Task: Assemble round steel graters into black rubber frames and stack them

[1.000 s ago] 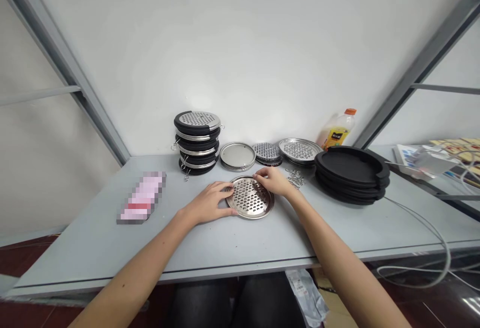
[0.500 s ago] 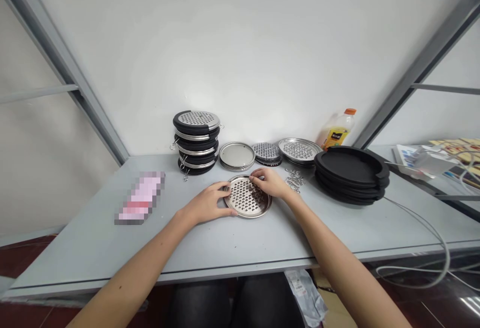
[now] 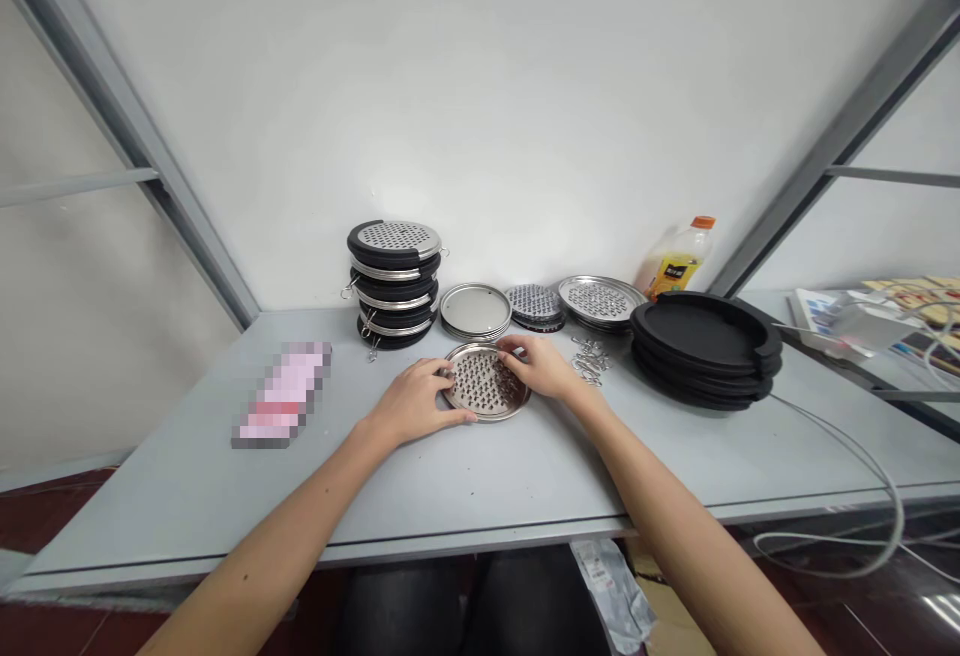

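On the grey table, in the head view, was a round metal grater, between both hands; it seemed light and stiff, perhaps slippery, its teeth probably sharp, so the smooth rim looked the safest hold. The left hand held the left rim, thumb and fingers moderately parted; the right hand pinched the right far rim narrowly
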Demonstrator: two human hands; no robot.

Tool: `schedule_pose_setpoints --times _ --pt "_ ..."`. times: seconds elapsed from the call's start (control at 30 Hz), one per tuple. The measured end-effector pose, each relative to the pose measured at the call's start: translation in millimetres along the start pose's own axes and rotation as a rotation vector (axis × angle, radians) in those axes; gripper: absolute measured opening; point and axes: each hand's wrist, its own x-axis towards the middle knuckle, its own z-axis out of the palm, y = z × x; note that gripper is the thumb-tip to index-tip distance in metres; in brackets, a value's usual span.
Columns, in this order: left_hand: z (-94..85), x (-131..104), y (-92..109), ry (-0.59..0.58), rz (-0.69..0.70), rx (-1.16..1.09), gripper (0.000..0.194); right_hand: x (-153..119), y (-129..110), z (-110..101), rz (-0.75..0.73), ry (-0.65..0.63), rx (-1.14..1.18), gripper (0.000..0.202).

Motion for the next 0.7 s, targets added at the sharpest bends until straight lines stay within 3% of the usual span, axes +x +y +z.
schedule_pose_setpoints --times 0.17,0.37,0.57,0.7 --pt "-4.6 -1.6 5.2 0.045 -0.009 0.048 0.061 -1.5 -4.2 0.7 -0.007 -0.018 -0.062 0.032" --pt "-8.5 -1.2 7.4 0.072 -0.009 0.015 0.055 -2.7 -10.1 0.2 -0.116 -0.072 -0.049 0.032" --pt "-4.3 -1.4 2.9 -0.093 0.055 -0.067 0.096 -5.3 -21.4 6.3 -0.162 -0.129 -0.005 0.034" --pt "-3.9 -2.5 0.8 -0.17 0.022 -0.093 0.106 -5.0 -22.5 8.8 -0.159 -0.102 -0.017 0.029"
